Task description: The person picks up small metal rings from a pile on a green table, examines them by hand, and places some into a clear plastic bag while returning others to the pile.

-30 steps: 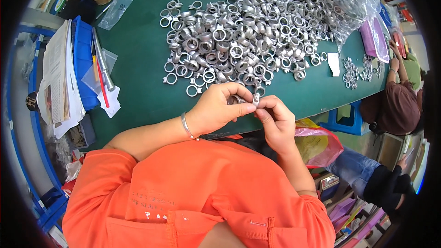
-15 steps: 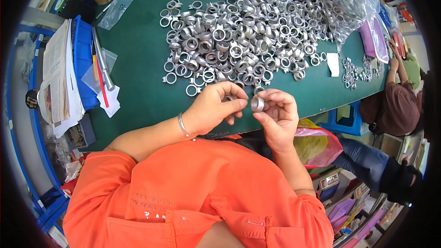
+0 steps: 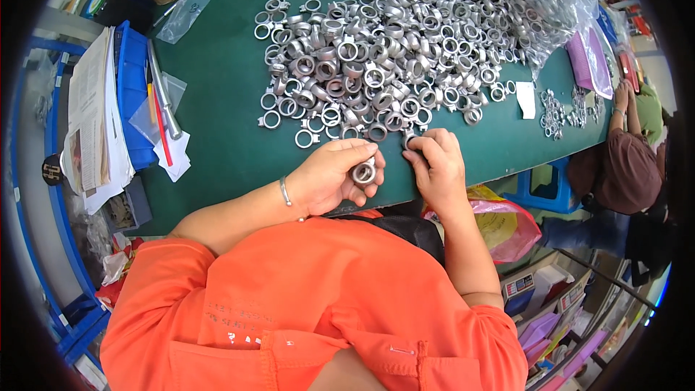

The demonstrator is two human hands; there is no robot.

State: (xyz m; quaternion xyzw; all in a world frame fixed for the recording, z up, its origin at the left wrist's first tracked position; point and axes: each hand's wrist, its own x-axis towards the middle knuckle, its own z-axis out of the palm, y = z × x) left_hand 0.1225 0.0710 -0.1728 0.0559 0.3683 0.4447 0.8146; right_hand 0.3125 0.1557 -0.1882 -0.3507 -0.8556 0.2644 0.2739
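A big heap of silver metal rings point(image 3: 376, 65), many with a small lug on the side, spreads over the green table. My left hand point(image 3: 326, 175) is closed around a metal ring point(image 3: 364, 172), held between thumb and fingers in front of the heap; another ring may sit behind it, but I cannot make that out. My right hand point(image 3: 441, 170) is at the heap's near edge, thumb and fingertips pinched on a lugged ring point(image 3: 410, 137), partly hidden by the fingers.
A blue tray point(image 3: 132, 94) with papers, pens and a metal rod stands left. Far right are a clear bag of rings point(image 3: 543, 0), a purple basket point(image 3: 588, 61) and small ring clusters point(image 3: 554, 112). A co-worker point(image 3: 628, 166) sits beyond, near a blue stool point(image 3: 546, 188).
My right hand has left my left hand and moved to a ring at the heap's near edge. The ring it held is no longer in its fingers; my left hand has turned, showing a ring.
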